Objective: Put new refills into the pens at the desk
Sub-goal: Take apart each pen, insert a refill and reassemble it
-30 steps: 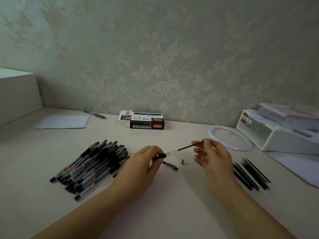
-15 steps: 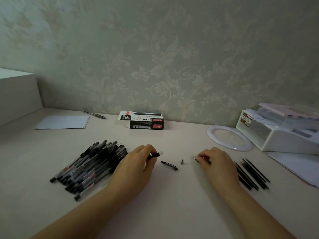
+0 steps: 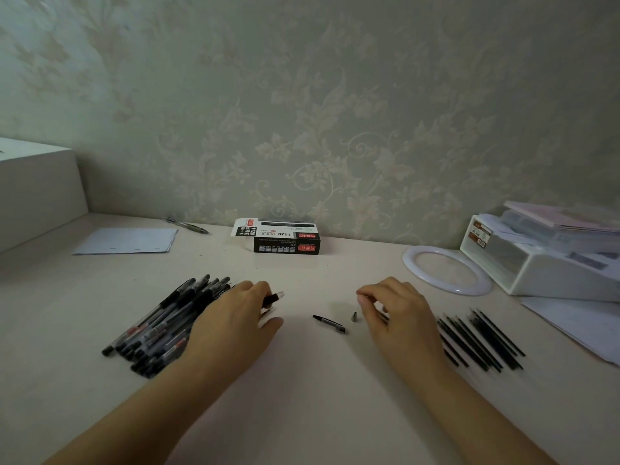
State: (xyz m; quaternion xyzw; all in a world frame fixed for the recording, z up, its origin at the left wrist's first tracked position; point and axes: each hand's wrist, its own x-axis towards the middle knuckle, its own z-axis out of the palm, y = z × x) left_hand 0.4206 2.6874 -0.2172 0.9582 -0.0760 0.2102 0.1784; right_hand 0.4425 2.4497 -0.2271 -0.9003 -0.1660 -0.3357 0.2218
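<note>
Your left hand [image 3: 235,317] fingers gripping a clear black-grip pen barrel [image 3: 273,298], right hand [image 3: 399,313] fingers loosely curled, whether pinching anything unclear, small black pen cap [image 3: 329,323] and metal tip cone [image 3: 354,317] on the pale bench [image 3: 302,397] between them, heap of black capped pens [image 3: 161,323] left, thin black refills [image 3: 479,340] right.

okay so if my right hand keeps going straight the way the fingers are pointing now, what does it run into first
The right hand points left across the desk, so it would probably meet the small metal pen tip first, then the pen cap. Depth is hard to judge here.

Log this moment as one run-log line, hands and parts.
left hand grips pen barrel | right hand by refills | cap, tip on desk
</note>
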